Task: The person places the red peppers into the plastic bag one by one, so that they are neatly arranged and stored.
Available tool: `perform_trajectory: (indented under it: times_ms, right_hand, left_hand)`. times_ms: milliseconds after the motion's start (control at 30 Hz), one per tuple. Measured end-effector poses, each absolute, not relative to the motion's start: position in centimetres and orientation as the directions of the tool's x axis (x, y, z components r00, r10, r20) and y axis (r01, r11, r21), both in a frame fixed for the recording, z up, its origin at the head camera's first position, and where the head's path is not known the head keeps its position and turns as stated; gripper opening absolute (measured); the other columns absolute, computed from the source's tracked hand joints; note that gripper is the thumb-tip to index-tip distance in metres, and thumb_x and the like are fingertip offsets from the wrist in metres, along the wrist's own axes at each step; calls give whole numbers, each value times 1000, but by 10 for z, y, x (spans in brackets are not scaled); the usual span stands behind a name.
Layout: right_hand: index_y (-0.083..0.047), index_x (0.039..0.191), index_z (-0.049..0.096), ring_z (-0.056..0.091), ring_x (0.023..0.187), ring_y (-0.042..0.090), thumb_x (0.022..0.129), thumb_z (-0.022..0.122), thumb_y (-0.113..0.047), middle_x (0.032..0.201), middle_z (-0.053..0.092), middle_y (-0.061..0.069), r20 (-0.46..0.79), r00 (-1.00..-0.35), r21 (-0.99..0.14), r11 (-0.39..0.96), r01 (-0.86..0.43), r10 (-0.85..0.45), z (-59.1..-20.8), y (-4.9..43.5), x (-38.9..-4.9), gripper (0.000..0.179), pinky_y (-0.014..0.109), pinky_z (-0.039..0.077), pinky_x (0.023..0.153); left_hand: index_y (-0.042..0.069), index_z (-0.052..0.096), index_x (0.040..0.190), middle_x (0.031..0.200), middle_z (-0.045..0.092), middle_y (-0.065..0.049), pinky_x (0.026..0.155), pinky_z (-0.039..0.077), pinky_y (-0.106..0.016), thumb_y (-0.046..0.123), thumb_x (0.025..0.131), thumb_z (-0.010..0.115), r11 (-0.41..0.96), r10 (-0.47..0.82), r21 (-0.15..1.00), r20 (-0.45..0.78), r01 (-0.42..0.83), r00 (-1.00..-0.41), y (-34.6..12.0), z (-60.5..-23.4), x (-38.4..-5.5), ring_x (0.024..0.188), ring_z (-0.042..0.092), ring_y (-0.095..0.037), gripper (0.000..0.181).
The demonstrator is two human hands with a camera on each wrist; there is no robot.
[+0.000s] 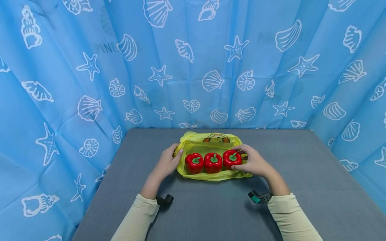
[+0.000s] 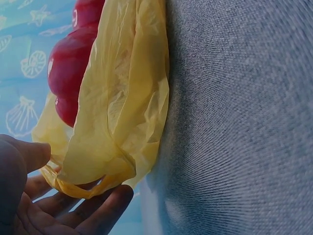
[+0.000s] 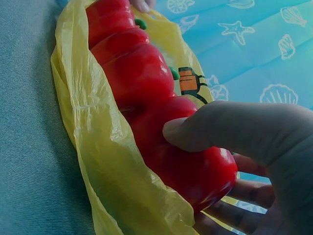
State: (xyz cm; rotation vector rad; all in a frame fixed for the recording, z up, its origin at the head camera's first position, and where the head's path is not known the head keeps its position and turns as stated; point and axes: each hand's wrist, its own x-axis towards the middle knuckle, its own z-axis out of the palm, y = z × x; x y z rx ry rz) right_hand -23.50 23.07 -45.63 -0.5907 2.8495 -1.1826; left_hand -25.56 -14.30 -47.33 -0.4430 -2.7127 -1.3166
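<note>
Three red bell peppers with green stems stand in a row inside a yellow plastic bag (image 1: 208, 177), whose mouth faces up. My right hand (image 1: 252, 161) grips the rightmost pepper (image 1: 230, 159), thumb on its near side and fingers around the far side, as the right wrist view shows. The middle pepper (image 1: 212, 163) and the left pepper (image 1: 193, 164) sit close beside it. At the bag's left end, my left hand (image 1: 169, 160) holds the yellow edge between thumb and fingers; in the left wrist view a fold of the bag (image 2: 93, 188) lies across those fingers.
The bag lies on a grey cloth-covered table (image 1: 211, 207). A blue curtain (image 1: 193, 67) printed with white shells and starfish hangs behind the table and along its sides. Dark straps sit at both wrists, below cream sleeves (image 1: 137, 217).
</note>
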Motion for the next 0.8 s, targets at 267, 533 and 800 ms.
perform_trajectory:
  times_ms: [267,533,800]
  right_hand:
    - [-7,137,65,65,121,38,84,91,-24,132,66,16,142,-924,-683,641,-350,-354,-457,230,-235,61,62,56,100]
    - [-8,142,63,63,124,37,85,89,-22,137,64,15,105,-934,-694,647,-316,-343,-459,230,-237,63,57,59,99]
    - [-6,145,61,61,127,42,88,87,-23,141,61,20,88,-931,-701,642,-310,-353,-457,229,-236,65,58,59,98]
  left_hand:
    - [4,61,141,125,70,-14,92,57,-46,27,112,56,584,216,754,213,301,-953,-143,-473,-255,104,66,-24,38]
    - [4,61,141,127,70,-14,94,57,-47,27,112,57,588,216,750,213,302,-953,-143,-471,-254,107,66,-25,38]
    - [5,61,143,129,70,-14,96,57,-48,27,111,57,586,212,753,213,298,-954,-143,-472,-254,109,67,-26,38]
